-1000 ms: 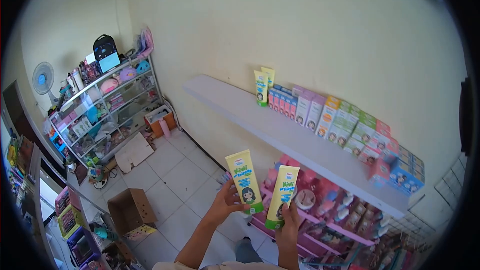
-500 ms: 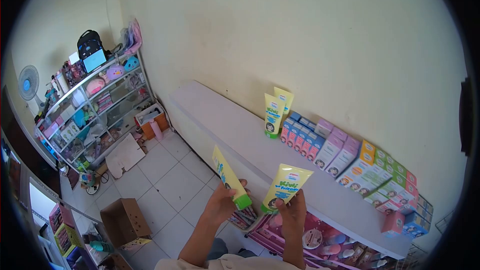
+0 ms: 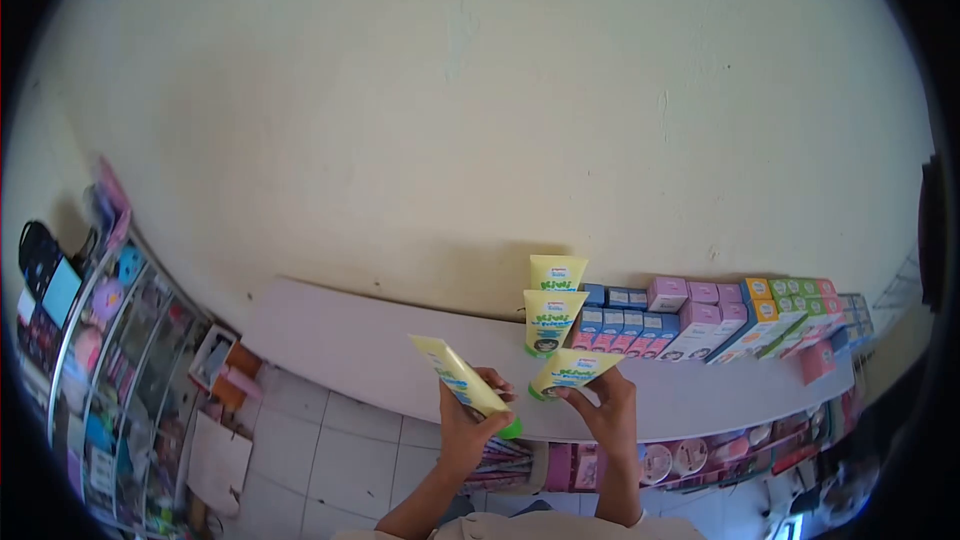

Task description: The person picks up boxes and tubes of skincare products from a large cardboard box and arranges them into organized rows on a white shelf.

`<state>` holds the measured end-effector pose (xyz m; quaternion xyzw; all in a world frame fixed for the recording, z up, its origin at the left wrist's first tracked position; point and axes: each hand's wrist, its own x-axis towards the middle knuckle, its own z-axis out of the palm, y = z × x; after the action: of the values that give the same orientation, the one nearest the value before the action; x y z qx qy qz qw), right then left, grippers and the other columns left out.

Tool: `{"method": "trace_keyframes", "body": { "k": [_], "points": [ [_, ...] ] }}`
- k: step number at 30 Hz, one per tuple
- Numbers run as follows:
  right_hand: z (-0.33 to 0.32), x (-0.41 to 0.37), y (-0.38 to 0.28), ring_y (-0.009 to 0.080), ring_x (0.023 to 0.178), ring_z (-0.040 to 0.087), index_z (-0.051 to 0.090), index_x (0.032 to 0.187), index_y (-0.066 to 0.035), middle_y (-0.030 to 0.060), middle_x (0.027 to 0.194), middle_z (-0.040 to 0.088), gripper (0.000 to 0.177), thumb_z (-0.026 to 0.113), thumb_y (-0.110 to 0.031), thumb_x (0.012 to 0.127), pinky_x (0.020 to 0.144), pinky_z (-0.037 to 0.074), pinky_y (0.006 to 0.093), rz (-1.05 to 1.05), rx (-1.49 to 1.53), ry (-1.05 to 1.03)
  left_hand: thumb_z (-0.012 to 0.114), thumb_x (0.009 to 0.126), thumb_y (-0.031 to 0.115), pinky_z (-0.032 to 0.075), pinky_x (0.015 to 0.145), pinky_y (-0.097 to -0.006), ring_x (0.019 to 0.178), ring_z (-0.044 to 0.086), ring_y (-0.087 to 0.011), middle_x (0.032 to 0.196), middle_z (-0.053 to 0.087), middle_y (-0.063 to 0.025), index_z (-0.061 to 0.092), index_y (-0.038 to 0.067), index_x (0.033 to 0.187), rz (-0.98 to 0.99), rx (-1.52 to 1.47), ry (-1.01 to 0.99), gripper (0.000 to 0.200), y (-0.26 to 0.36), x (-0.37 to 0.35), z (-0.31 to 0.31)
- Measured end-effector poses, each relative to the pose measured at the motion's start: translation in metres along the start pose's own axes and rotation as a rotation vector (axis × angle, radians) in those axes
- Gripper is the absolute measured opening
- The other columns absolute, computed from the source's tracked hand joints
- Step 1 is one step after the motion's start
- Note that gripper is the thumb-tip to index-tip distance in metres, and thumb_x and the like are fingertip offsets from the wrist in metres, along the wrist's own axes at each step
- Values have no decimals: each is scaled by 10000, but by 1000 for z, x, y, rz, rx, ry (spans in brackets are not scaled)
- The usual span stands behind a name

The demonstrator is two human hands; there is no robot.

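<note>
My left hand [image 3: 470, 430] is closed round a yellow squeeze tube [image 3: 448, 372] with a green cap, tilted with its flat end up and to the left. In my right hand [image 3: 607, 412] is a matching yellow tube [image 3: 578, 370], its "Kivi" label facing me and its green cap low, over the front part of the white shelf top [image 3: 400, 340]. Just beyond it, two more such tubes stand upright on their caps, a front tube [image 3: 550, 318] and a rear tube [image 3: 557, 273] against the wall.
Right of the standing tubes are rows of blue-and-pink boxes [image 3: 623, 332], purple boxes [image 3: 705, 315], and orange and green boxes [image 3: 775, 305]. A single pink box [image 3: 817, 362] sits near the front edge. Pink goods [image 3: 690, 457] fill the case below. A glass display rack [image 3: 120, 340] stands at left.
My view has swung right, so the shelf now lies nearly level across it. The right-hand tube has come closer to the standing tubes. Both hands keep hold of their tubes.
</note>
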<state>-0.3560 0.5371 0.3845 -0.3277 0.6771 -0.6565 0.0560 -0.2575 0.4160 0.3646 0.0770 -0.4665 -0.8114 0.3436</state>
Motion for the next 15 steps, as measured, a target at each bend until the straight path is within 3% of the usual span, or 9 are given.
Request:
{"method": "trace_keyframes", "body": {
  "k": [1,3,10,15],
  "points": [
    [2,3,-2,171,821,579,532,926,24,107,820,595,288,646,19,662,718,467,275,7,-11,32,581,558,-106,438,750,-345,851,493,-187,886,438,-68,323,114,986,5,36,-3,546,0,7,0],
    [3,10,-7,187,772,595,565,882,6,103,793,601,284,682,-24,625,677,464,262,-79,-385,20,588,570,-123,436,767,-343,872,472,-172,905,426,-72,317,91,993,38,88,-22,546,-2,13,0],
    [4,18,-16,194,760,604,586,869,0,103,813,607,285,695,-51,611,671,472,270,-47,-412,18,620,622,-72,416,734,-309,806,445,-137,854,407,-71,282,79,1035,145,156,-188,555,-19,13,-3],
    [4,21,-2,179,785,605,572,914,18,104,842,613,331,691,-26,608,690,492,267,-10,-294,34,585,696,30,409,704,-316,778,442,-149,857,381,-70,227,86,1092,313,89,-110,537,-21,14,-1]
  ]
}}
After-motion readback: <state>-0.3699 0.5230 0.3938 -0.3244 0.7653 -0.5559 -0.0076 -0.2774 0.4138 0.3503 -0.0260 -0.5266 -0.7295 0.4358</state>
